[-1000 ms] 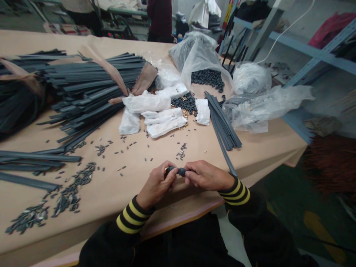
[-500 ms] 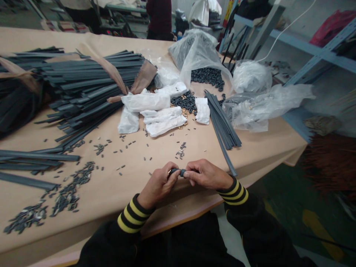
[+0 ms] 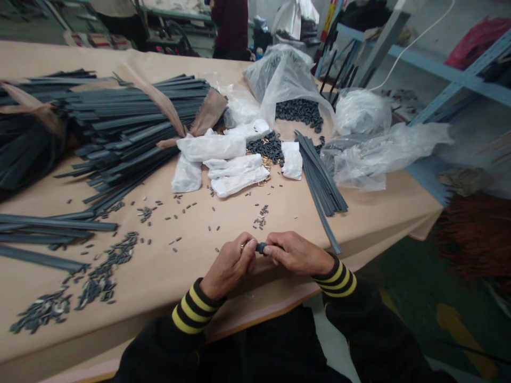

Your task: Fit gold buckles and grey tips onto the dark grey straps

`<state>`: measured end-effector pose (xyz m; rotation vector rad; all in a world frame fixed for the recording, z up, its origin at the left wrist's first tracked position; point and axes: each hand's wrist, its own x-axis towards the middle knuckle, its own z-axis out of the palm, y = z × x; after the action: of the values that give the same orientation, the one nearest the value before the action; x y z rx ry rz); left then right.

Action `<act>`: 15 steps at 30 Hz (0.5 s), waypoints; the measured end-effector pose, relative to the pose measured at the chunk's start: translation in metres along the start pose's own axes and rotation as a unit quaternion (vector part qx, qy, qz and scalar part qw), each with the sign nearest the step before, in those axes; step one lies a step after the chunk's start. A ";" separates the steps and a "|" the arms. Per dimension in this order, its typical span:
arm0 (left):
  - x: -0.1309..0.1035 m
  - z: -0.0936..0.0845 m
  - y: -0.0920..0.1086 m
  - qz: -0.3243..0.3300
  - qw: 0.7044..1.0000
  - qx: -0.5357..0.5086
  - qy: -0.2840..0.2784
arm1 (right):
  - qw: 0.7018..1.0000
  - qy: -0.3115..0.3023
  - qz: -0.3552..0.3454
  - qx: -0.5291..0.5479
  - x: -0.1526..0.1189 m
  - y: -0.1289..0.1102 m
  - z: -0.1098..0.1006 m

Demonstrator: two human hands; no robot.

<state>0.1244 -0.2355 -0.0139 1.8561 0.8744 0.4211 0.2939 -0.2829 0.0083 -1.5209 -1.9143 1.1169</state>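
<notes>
Near the table's front edge, my left hand [image 3: 233,263] and my right hand [image 3: 297,252] both pinch a short dark grey strap piece [image 3: 260,248]. Only its thick middle shows between my fingertips; the rest is covered by my hands. A bit of gold metal [image 3: 242,246] peeks out by my left index finger. Just beyond my hands lies a small cluster of short grey pieces [image 3: 261,215]. Flat grey strips [image 3: 321,175] lie in a bunch to the right, one reaching close to my right hand.
White wrapped packets [image 3: 237,175] lie mid-table beside dark ring-like parts [image 3: 265,146]. A clear bag [image 3: 295,80] spills similar parts behind them. Big bundles of grey strips [image 3: 131,117] fill the left, with loose short pieces [image 3: 96,282] before them. Blue shelving [image 3: 443,64] stands right; people [image 3: 229,26] are behind.
My left thumb has shifted towards the right along the strap piece, covering more of it. My right hand keeps its grip almost unchanged. The whole view has shifted slightly.
</notes>
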 end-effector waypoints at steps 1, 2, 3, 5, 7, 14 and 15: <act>0.000 0.000 0.000 0.001 1.000 -0.003 0.004 | 1.000 0.000 -0.003 -0.003 0.001 0.001 0.000; 0.000 0.001 -0.001 0.003 1.000 -0.007 0.008 | 1.000 0.001 -0.006 -0.006 0.002 0.001 0.001; 0.000 0.001 -0.001 0.004 1.000 -0.012 0.012 | 1.000 0.003 -0.011 -0.007 0.003 0.002 0.001; -0.001 0.001 -0.002 0.002 1.000 -0.020 0.021 | 1.000 0.011 -0.019 -0.007 0.005 0.002 0.004; -0.001 0.002 -0.002 -0.004 0.999 -0.023 0.032 | 0.999 0.031 -0.017 -0.013 0.005 0.002 0.007; 0.000 -0.003 -0.003 -0.004 0.997 -0.072 -0.030 | 0.999 0.030 -0.011 -0.004 0.003 0.005 0.006; 0.000 -0.004 -0.003 -0.005 0.996 -0.076 -0.054 | 1.000 0.022 -0.011 0.000 0.002 0.007 0.005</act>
<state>0.1209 -0.2317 -0.0150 1.7166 0.7581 0.3673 0.2935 -0.2816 0.0000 -1.5087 -1.8969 1.0640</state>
